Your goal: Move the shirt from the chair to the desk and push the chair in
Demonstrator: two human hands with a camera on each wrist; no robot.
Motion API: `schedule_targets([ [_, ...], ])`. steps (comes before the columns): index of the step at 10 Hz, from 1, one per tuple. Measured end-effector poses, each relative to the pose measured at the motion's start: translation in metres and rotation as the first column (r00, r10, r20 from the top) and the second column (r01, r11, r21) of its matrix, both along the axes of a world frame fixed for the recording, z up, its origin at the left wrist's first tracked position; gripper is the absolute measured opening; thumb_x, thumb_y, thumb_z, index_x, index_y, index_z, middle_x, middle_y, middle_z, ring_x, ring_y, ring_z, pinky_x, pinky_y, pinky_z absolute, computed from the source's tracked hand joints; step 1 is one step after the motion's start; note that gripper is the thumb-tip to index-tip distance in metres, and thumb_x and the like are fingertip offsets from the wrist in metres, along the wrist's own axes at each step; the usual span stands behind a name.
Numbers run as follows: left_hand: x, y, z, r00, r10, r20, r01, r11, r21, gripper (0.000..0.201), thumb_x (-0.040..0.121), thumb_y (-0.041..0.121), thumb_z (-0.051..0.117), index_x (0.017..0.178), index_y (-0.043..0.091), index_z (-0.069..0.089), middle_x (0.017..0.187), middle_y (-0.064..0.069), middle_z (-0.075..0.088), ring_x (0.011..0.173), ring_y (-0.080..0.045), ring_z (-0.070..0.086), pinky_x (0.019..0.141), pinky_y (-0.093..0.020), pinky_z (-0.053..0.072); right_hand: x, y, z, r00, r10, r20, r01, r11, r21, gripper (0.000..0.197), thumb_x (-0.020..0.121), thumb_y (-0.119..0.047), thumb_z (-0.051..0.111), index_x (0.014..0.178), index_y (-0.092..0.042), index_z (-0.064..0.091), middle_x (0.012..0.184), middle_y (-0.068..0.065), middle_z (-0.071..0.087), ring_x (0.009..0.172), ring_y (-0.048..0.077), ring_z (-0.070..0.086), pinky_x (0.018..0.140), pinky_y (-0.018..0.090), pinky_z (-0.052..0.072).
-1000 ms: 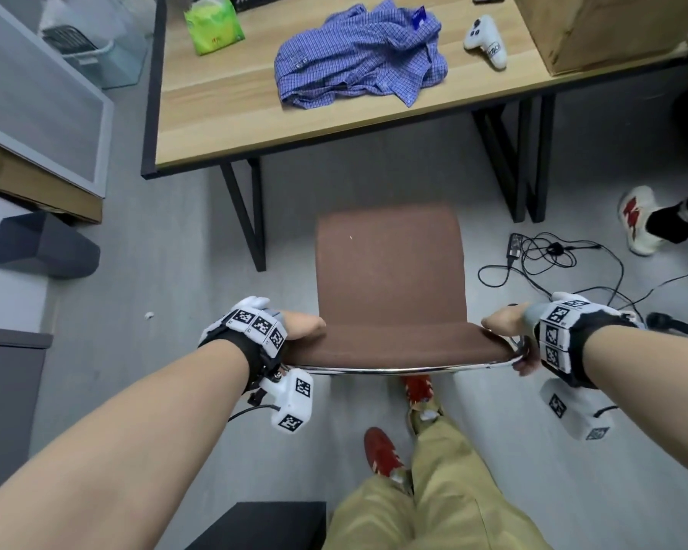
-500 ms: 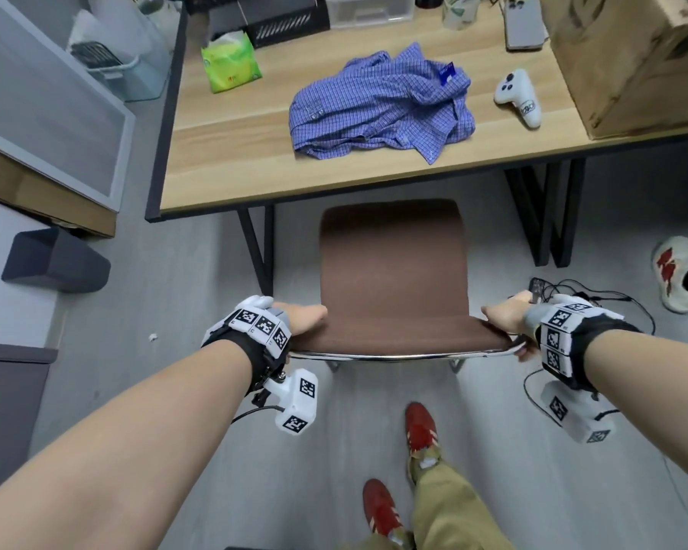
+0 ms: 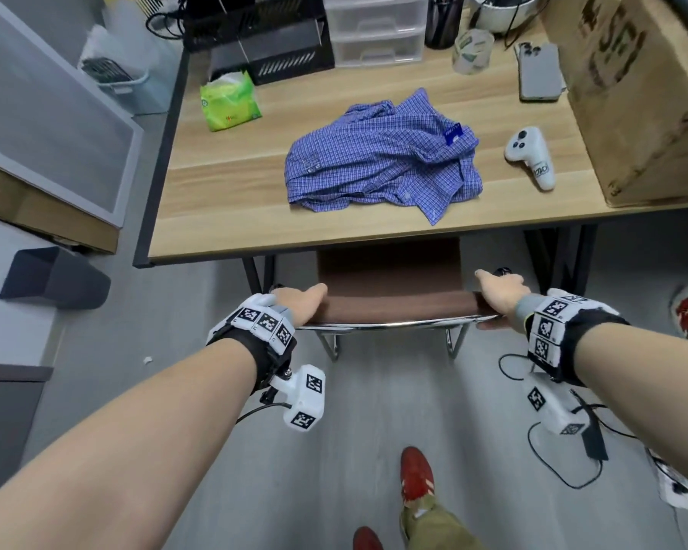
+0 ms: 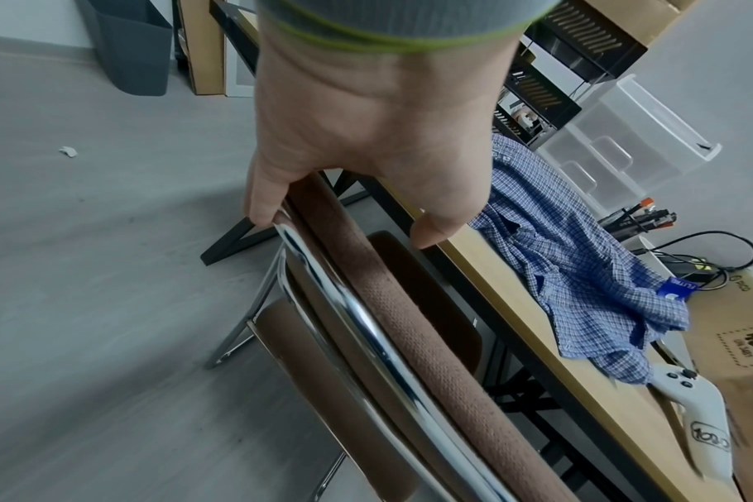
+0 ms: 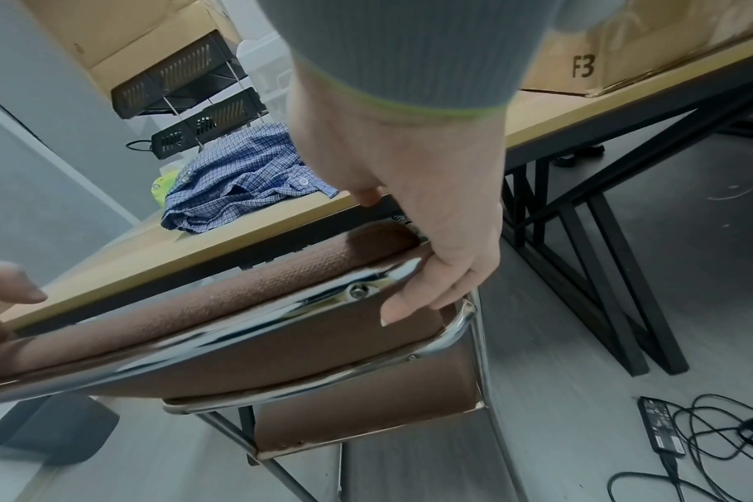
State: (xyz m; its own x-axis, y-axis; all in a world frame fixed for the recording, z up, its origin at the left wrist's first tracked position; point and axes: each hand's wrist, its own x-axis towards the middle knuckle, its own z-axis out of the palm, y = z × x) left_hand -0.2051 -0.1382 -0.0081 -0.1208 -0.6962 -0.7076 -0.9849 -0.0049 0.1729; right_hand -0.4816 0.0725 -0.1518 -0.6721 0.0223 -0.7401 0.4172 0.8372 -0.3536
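The blue checked shirt (image 3: pixel 382 156) lies crumpled on the wooden desk (image 3: pixel 223 216), also seen in the left wrist view (image 4: pixel 577 265) and the right wrist view (image 5: pixel 241 176). The brown chair (image 3: pixel 394 305) with a chrome frame stands with its seat mostly under the desk edge. My left hand (image 3: pixel 300 305) grips the left end of the backrest (image 4: pixel 409 339), thumb in front and fingers behind. My right hand (image 3: pixel 499 297) grips the right end of the backrest (image 5: pixel 246 295) in the same way.
On the desk lie a green tissue pack (image 3: pixel 229 101), a white controller (image 3: pixel 531 156), a phone (image 3: pixel 539 71) and a large cardboard box (image 3: pixel 644 93). Black desk legs (image 3: pixel 553 264) flank the chair. Cables and a power adapter (image 5: pixel 667 431) lie on the floor at right. A dark bin (image 3: pixel 52 279) stands at left.
Both hands have pushed the chair forward, and its seat has slid under the desk. I have stepped closer to the desk. The shirt has not moved.
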Motion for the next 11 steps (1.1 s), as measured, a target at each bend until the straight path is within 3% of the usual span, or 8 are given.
schedule_targets([
  [1,-0.012,-0.007,0.005,0.993,0.112,-0.045,-0.113,0.993,-0.023,0.071,0.075,0.065,0.051,0.110,0.003,0.059,0.097,-0.014,0.067,0.092,-0.035,0.066,0.089,-0.039,0.053,-0.004,-0.016,0.015,1.000,0.023,-0.018,-0.023,1.000,-0.008,0.117,0.047,-0.070,0.052,0.145,-0.007,0.035,0.144,0.019,0.045,0.128,0.046,0.051,0.101,0.062,0.048],
  [2,-0.021,-0.013,0.004,0.976,0.200,-0.086,-0.204,0.978,-0.045,0.079,0.073,0.064,0.056,0.123,0.003,0.052,0.096,-0.011,0.062,0.091,-0.034,0.059,0.083,-0.038,0.049,-0.019,-0.029,0.005,1.000,0.016,-0.021,-0.016,1.000,-0.022,0.126,0.034,-0.070,0.048,0.144,-0.010,0.035,0.144,0.018,0.046,0.127,0.047,0.052,0.100,0.063,0.049],
  [3,-0.028,-0.023,-0.006,0.969,0.229,-0.094,-0.238,0.965,-0.107,0.104,0.056,0.070,0.051,0.134,0.001,0.047,0.108,-0.016,0.063,0.097,-0.038,0.060,0.094,-0.046,0.051,-0.023,-0.042,0.013,0.999,0.020,-0.038,-0.021,0.999,-0.042,0.125,0.034,-0.069,0.050,0.144,-0.010,0.037,0.141,0.018,0.049,0.125,0.045,0.053,0.098,0.061,0.051],
  [5,-0.037,-0.040,-0.026,0.964,0.247,-0.101,-0.258,0.959,-0.117,0.113,0.045,0.073,0.051,0.133,0.003,0.045,0.113,-0.016,0.063,0.101,-0.039,0.059,0.096,-0.047,0.050,-0.030,-0.055,0.024,0.998,0.054,-0.039,-0.056,0.997,-0.055,0.117,0.046,-0.066,0.055,0.144,-0.007,0.038,0.142,0.019,0.050,0.127,0.047,0.051,0.097,0.064,0.050],
  [7,-0.043,-0.036,-0.006,0.989,0.138,-0.045,-0.141,0.987,-0.079,0.047,0.090,0.052,0.057,0.105,0.013,0.036,0.097,-0.010,0.050,0.089,-0.030,0.047,0.081,-0.034,0.037,-0.037,-0.056,0.017,0.994,0.092,-0.051,-0.093,0.996,-0.004,0.114,0.041,-0.066,0.050,0.137,-0.005,0.048,0.135,0.020,0.056,0.120,0.047,0.056,0.092,0.063,0.053],
  [8,-0.049,-0.037,-0.002,0.991,0.127,-0.045,-0.131,0.984,-0.123,0.043,0.087,0.044,0.059,0.106,0.011,0.040,0.084,-0.009,0.054,0.080,-0.029,0.053,0.080,-0.034,0.040,-0.024,-0.063,0.061,0.966,0.254,-0.057,-0.253,0.967,0.023,0.084,0.077,-0.057,0.044,0.135,0.002,0.053,0.131,0.024,0.058,0.113,0.049,0.060,0.092,0.057,0.056],
  [9,-0.056,-0.037,0.003,0.992,0.118,-0.038,-0.122,0.983,-0.137,0.068,0.086,0.038,0.063,0.137,0.000,0.040,0.114,-0.015,0.062,0.106,-0.035,0.059,0.081,-0.035,0.041,-0.020,-0.067,0.088,0.906,0.419,-0.067,-0.411,0.906,0.099,0.068,0.093,-0.048,0.035,0.132,0.004,0.057,0.130,0.024,0.061,0.115,0.045,0.060,0.103,0.050,0.050],
  [11,-0.065,-0.045,0.038,0.999,0.012,-0.051,-0.021,0.983,-0.181,0.060,0.080,0.036,0.062,0.124,-0.003,0.049,0.109,-0.012,0.064,0.094,-0.030,0.061,0.072,-0.033,0.044,-0.017,-0.072,0.125,0.844,0.525,-0.110,-0.512,0.849,0.128,0.043,0.095,-0.037,0.041,0.103,0.000,0.059,0.108,0.021,0.065,0.100,0.039,0.061,0.098,0.041,0.049],
])
